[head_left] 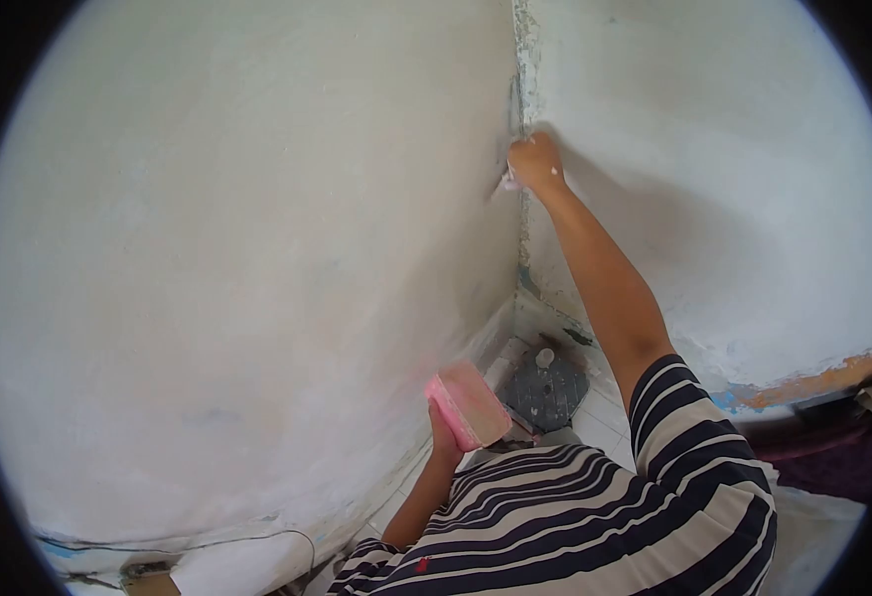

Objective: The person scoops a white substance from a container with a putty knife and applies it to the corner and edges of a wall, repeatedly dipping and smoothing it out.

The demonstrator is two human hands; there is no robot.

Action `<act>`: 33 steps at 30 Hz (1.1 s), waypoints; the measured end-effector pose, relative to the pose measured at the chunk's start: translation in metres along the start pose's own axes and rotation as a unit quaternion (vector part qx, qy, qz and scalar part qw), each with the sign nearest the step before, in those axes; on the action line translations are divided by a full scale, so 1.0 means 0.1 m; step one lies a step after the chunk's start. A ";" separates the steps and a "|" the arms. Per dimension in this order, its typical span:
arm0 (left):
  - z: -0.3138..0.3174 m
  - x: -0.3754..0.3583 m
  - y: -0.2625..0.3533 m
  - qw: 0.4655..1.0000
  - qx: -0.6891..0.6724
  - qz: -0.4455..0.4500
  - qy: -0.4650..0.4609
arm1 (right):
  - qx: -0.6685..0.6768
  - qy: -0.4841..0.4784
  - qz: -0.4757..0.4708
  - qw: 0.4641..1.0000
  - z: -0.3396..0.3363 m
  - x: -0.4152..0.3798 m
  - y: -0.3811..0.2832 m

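Note:
My left hand grips a pink plastic tub from its left side, low in front of my body. Pale beige paste shows in the tub's opening. My right arm stretches up to the wall corner, and my right hand is closed there against it. White smears mark its skin. Below the fingers sticks out a pale, thin-edged piece, which looks like a small putty scraper; most of it is hidden by the hand. Along the corner the surface is rough and chipped.
A smooth, whitish wall fills the left, another wall the right. On the floor by the corner stands a dark grey stool-like object with a small pale item on top. Thin cables run at lower left. Dark red cloth lies at right.

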State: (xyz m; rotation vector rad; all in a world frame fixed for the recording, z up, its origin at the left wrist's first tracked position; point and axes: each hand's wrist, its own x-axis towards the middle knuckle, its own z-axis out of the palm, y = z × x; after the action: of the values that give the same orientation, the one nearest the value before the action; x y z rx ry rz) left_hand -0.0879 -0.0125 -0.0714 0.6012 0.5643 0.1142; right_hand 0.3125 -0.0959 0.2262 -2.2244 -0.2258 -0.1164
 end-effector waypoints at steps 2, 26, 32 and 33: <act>0.01 0.03 -0.02 1.000 -0.018 0.000 -0.001 | -0.113 0.075 -0.113 0.984 -0.12 0.08 -0.32; 0.25 0.03 -0.17 0.993 -0.114 0.031 -0.002 | 0.264 0.032 -0.101 0.959 -0.05 -0.21 -1.52; 0.25 0.04 -0.26 0.990 -0.130 0.049 -0.039 | 0.032 0.126 -0.405 0.905 -0.02 -0.26 -1.01; 0.25 0.04 -0.27 0.989 -0.137 0.041 -0.025 | 0.146 0.082 -0.289 0.942 0.00 -0.59 -0.90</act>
State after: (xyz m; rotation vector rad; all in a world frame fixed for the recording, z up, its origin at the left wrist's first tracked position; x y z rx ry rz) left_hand -0.0728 -0.0466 -0.0717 0.3583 0.4665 0.2491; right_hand 0.2366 -0.0486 0.2858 -1.7825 -0.7512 -0.5485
